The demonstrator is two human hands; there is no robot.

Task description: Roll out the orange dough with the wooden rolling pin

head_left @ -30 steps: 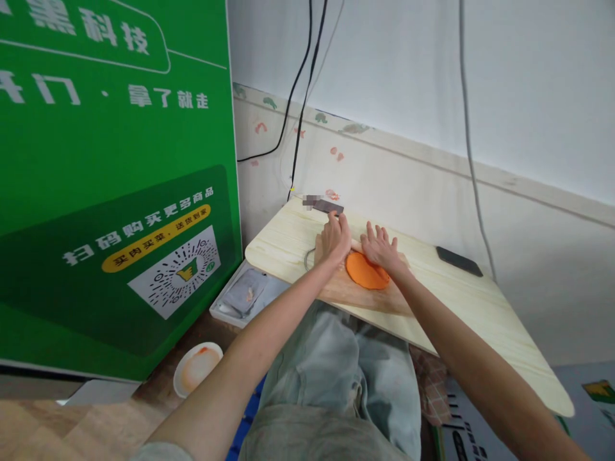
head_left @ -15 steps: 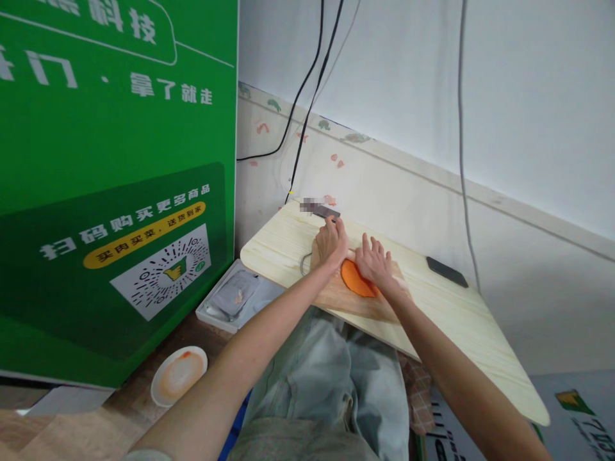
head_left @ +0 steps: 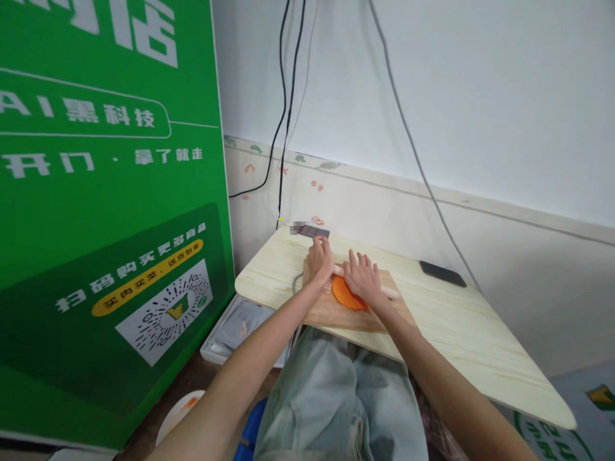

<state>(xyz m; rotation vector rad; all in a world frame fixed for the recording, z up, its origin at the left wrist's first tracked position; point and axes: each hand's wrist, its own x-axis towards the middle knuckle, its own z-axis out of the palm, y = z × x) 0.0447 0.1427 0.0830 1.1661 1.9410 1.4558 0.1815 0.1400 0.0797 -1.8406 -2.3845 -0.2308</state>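
My right hand [head_left: 361,275] lies across a pale wooden rolling pin [head_left: 390,293], palm down with its fingers stretched out. My left hand [head_left: 319,261] rests at the pin's other end, fingers extended forward and close together; its palm side is hidden. Under and in front of the pin is a flat, round piece of orange dough [head_left: 346,296], partly covered by my right hand. The dough sits on a wooden cutting board [head_left: 331,316] with a metal handle [head_left: 296,282] at its left side.
The board stands on a light wooden table [head_left: 461,333]. Dark phones lie near its back edge, one at the right [head_left: 442,273] and one at the left [head_left: 313,232]. A tall green cabinet [head_left: 120,211] borders the left. Below are a white box [head_left: 216,352] and a bowl [head_left: 168,422].
The camera view has tilted upward and turned, so the table appears shifted. My right hand and the rolling pin have moved slightly, and more of the pin's right end shows.
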